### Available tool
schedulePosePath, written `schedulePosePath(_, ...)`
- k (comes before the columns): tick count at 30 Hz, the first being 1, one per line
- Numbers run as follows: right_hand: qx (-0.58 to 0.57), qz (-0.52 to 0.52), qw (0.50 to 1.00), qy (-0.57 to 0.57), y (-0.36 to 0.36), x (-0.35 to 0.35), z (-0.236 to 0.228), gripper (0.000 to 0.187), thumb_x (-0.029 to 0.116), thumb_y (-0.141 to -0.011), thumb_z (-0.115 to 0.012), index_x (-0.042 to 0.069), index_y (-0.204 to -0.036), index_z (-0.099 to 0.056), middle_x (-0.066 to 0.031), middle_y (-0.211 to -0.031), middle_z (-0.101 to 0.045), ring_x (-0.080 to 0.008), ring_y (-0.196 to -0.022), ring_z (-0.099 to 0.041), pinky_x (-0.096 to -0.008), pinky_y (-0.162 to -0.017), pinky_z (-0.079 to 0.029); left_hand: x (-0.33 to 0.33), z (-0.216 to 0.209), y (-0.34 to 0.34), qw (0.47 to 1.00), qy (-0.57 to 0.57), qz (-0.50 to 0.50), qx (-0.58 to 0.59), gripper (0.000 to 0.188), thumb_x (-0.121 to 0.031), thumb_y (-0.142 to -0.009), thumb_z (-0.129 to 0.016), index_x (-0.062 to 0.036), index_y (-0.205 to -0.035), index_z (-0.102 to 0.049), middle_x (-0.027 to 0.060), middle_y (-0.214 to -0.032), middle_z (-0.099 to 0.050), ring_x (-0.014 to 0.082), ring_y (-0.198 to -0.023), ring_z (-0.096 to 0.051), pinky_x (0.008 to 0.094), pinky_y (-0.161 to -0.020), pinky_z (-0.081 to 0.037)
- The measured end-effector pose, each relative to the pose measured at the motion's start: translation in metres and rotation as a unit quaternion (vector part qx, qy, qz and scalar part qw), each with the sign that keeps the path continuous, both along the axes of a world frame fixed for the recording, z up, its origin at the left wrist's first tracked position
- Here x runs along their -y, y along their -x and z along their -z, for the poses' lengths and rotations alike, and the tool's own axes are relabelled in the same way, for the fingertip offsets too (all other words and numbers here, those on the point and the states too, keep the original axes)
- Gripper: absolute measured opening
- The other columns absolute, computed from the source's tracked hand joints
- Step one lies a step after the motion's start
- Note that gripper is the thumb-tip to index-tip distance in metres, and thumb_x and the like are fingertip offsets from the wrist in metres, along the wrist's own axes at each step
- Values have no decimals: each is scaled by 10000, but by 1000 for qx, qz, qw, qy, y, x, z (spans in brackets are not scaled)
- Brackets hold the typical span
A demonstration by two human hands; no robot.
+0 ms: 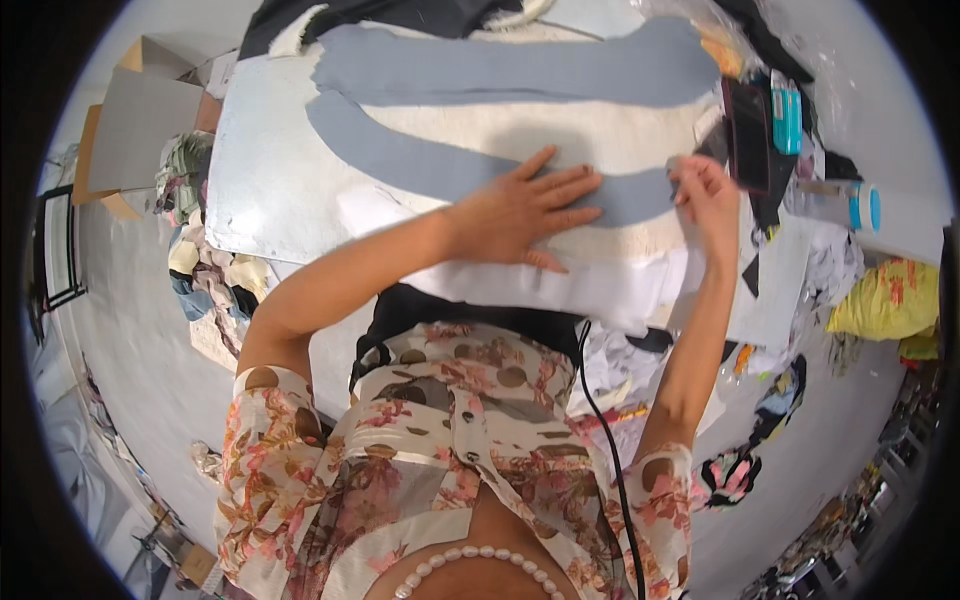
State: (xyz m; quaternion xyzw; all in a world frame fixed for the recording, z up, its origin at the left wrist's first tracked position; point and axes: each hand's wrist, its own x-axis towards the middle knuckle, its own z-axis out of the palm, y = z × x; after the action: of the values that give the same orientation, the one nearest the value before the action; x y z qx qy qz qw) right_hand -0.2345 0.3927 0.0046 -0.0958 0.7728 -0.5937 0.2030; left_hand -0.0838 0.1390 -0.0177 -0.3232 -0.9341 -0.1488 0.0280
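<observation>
My left hand lies flat with its fingers spread. It presses on a curved grey-blue fabric strip and on the pale cloth surface under it. At the strip's right end, my right hand is closed, thumb and fingertips pinched together at the fabric's edge. Farther back, a larger grey-blue fabric piece lies spread across the table. White cloth hangs along the table's near edge, just in front of my body.
A dark phone and a teal box lie to the right of the fabric, with a roll of blue tape beyond. Fabric scraps heap at the left beneath a cardboard box. A yellow bag sits far right. A black cable hangs before me.
</observation>
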Motion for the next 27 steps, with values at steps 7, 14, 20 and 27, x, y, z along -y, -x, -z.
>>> schedulePosePath(7, -138, 72, 987, -39, -49, -44, -42, 95, 28, -893, -626, 8, -981, -651, 8, -823, -639, -31, -667, -508, -177, -589, -390, -16, 0, 7, 999, 19, -40, 8, 790, -670, -907, -366, -112, -1466, -381, 140, -1582, -205, 261, -1478, -157, 526, -1195, -50)
schedulePosePath(14, -93, 65, 982, -150, -148, -82, -21, 169, 52, -798, -729, 45, -949, -652, 21, -847, -630, -66, -697, -516, -225, -618, -426, 18, -28, -32, 982, -101, -155, -27, 620, -342, -866, -666, -125, -1409, -458, 138, -1528, -320, 309, -1447, -238, 558, -1167, -113)
schedulePosePath(20, -153, -10, 961, -230, -174, -64, -2, 166, 31, -767, -732, 19, -885, -617, -18, -815, -628, -117, -686, -536, -261, -623, -455, 51, -23, -105, 974, -100, -205, 1, 669, -237, -781, -764, -140, -1384, -491, 142, -1508, -355, 339, -1421, -289, 588, -1146, -160)
schedulePosePath(27, -143, 43, 952, -266, -156, -79, -22, 125, 20, -794, -697, 11, -882, -609, -86, -762, -656, -170, -706, -620, -283, -710, -500, 56, -4, -125, 975, -71, -208, 34, 749, -234, -750, -770, -165, -1419, -440, 146, -1542, -306, 355, -1433, -261, 569, -1165, -127)
